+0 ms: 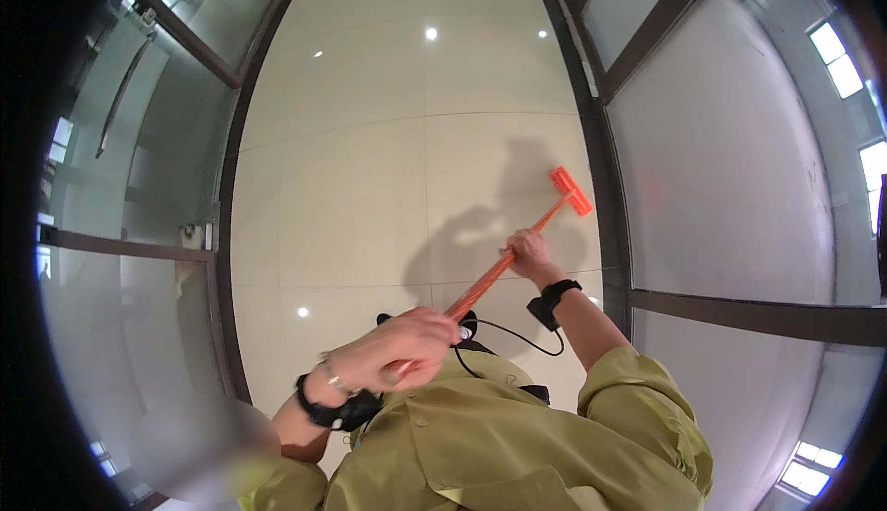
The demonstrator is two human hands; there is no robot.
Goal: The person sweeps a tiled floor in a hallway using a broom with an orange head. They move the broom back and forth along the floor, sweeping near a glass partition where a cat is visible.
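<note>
A broom with an orange head (572, 191) slants from my body towards the right side of the floor. My left hand (409, 348), slightly blurred, grips the upper end of its orange-red handle (480, 286) close in front of my shirt. Further down, my right hand (530, 254) is wrapped around the same handle. The broom head lies at the right, over the tiles near the dark border; whether it touches the floor I cannot tell. Both wrists wear black bands, and a cable runs from the right one.
Cream tiles (353, 199) stretch ahead and reflect ceiling lights. Framed glass (152, 164) stands along the left, and framed panels (714, 164) line the right. Dark border strips (599, 137) edge the floor on both sides. The tip of a dark shoe (470, 322) shows below my hands.
</note>
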